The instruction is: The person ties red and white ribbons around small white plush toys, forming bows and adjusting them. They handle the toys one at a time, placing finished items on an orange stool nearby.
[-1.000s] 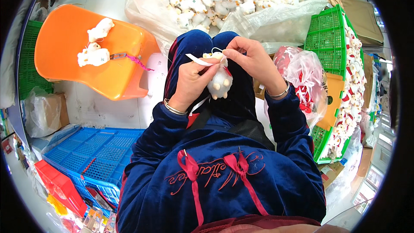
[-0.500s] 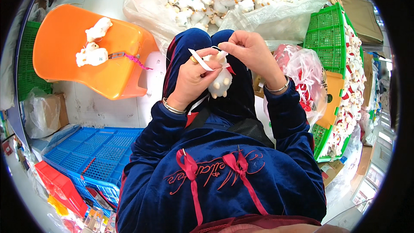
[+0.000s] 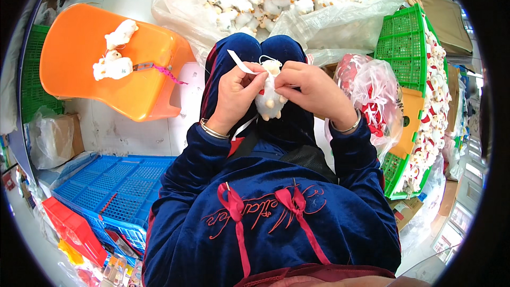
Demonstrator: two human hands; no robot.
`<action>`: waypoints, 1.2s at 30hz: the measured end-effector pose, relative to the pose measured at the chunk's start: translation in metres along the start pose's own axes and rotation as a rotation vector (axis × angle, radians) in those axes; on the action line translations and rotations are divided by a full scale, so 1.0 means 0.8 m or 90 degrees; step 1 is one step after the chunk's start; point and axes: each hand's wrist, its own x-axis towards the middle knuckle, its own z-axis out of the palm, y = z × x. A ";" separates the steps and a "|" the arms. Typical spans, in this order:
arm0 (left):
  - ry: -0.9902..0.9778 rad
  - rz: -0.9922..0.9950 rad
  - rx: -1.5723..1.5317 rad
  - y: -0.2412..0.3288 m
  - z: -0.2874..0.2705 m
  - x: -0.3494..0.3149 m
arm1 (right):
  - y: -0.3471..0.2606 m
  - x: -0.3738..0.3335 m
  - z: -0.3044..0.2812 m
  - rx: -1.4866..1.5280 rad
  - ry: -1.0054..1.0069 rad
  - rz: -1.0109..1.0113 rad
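A small white plush toy [image 3: 270, 103] with cream-coloured feet rests between my knees, a thin white loop at its head. At its left side, my left hand [image 3: 236, 87] pinches a white ribbon [image 3: 240, 62], whose free end sticks out up and to the left. A bit of red shows beside the toy's neck, near my left fingertips. My right hand [image 3: 313, 89] is closed at the toy's right side, thumb and fingertips against its neck and body. Those fingers hide whether they also grip part of the ribbon.
A big clear plastic bag [image 3: 175, 8] of white plush toys lies ahead. On the left, an orange stool [image 3: 69, 58] carries two toys and small scissors [image 3: 142, 67]; a blue crate [image 3: 114, 180] sits nearer. To the right are a bag of red-and-white ribbons [image 3: 374, 90] and a green crate [image 3: 401, 37] of toys.
My right hand has come down from the toy's head loop to its neck and side. My left hand has shifted slightly left, with the white ribbon still in its fingers.
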 end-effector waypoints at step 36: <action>-0.005 0.203 0.119 -0.002 0.003 -0.010 | 0.032 0.005 0.048 -0.018 0.122 0.004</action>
